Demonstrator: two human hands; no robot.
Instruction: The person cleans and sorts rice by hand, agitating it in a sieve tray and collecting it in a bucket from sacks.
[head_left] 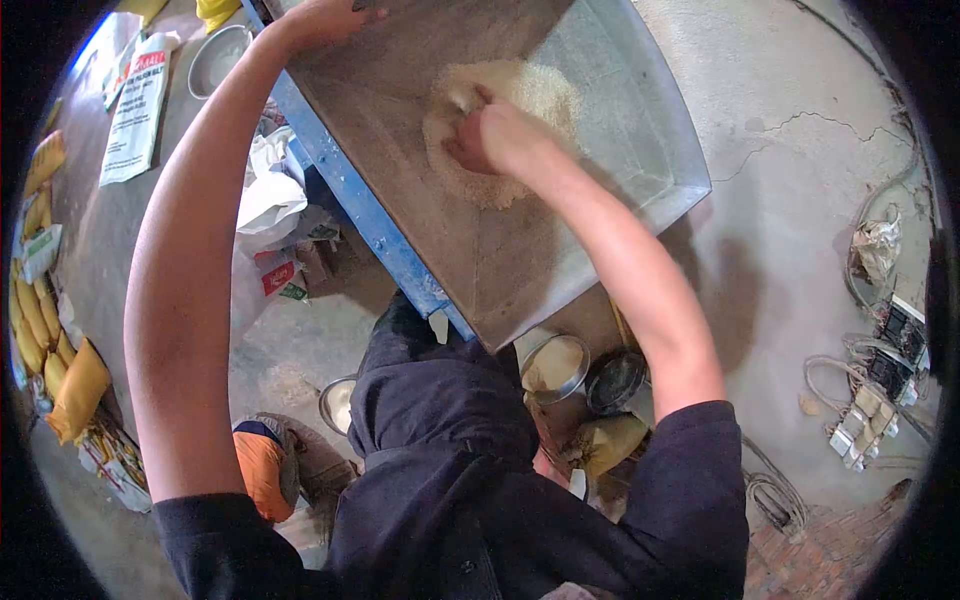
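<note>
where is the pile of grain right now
In the head view, the pile of grain lies upper middle in the metal tray, around the right hand; the left hand rests on the tray's upper-left rim.

Fisheye view: circular frame, black vignette in all four corners, straight edges bow strongly toward the rim.

Light: diffuse daylight, moderately bright, no source in view. Brightest area is the concrete floor (800, 90), upper right.

Shadows: a soft shadow of the metal tray (640, 130) lies on the floor below its right corner, edges indistinct.

Glare: pale sheen on the tray's right wall, not blown out.

Exposure: dark clothing (450, 480) at bottom is underexposed, folds barely readable.

Sharpness: right hand (500, 135) slightly smeared; grain (540, 95) around it shows little texture. Periphery soft, bluish fringe at the upper-left rim.
</note>
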